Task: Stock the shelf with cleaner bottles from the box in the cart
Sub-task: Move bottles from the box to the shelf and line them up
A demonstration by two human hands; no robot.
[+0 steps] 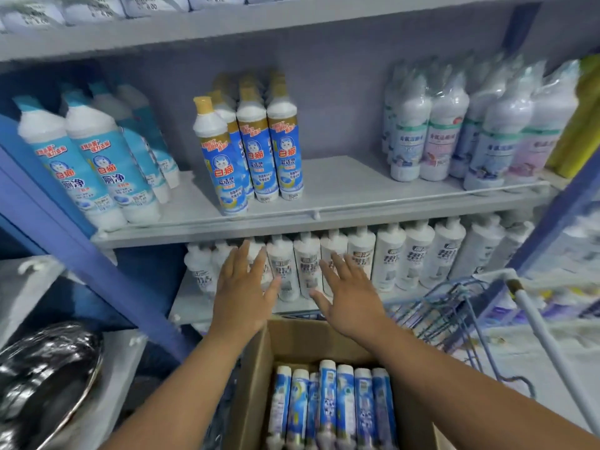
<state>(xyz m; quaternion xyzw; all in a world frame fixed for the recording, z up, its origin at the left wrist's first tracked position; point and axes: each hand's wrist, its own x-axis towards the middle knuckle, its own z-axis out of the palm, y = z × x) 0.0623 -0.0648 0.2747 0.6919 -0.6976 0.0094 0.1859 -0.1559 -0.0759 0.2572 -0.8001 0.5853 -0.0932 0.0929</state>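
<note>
Cleaner bottles (331,407) lay in the box (259,368) below both hands; left hand (243,287) and right hand (349,293) hovered empty, fingers spread, before the lower shelf (194,306).

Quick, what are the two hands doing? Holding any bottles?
Left hand: open, fingers spread, holding nothing.
Right hand: open, fingers spread, holding nothing.

Shelf (341,186) grey; cleaner bottles (256,147) white, blue labels (gold caps); box (256,362) brown.
</note>
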